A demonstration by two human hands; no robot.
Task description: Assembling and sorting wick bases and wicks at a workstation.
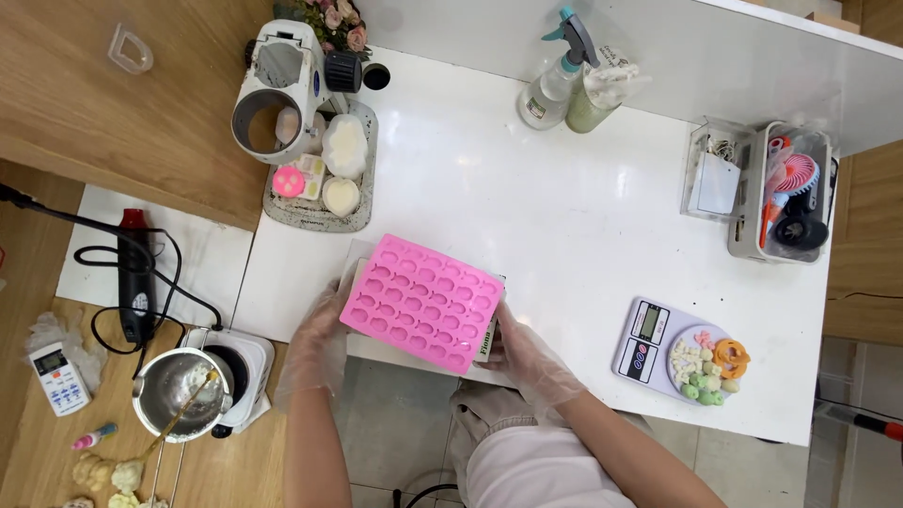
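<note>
Both your gloved hands, left hand (315, 343) and right hand (527, 357), have fingers gripping the pink mould (423, 301) over the bench (564, 216) edge; set it down level.

1. One pink silicone mold (421, 303).
2. Two gloved hands: left hand (317, 343), right hand (527, 362).
3. Two spray bottles (557, 80).
4. One kitchen scale (649, 341).
5. One metal pot (179, 393).
6. One remote control (56, 378).

Flat white box (493, 331) mostly hidden under pink silicone mould tray (421, 301). Left gloved hand (318, 341) fingertips tucked behind tray edge; right gloved hand (529, 362) partly behind box. Contents of clear plastic organiser bin (788, 193) jumbled, unclear. Small pieces on grey kitchen scale (673, 353) too small to identify. Pale lumps (103, 478) cut by bottom edge.
</note>
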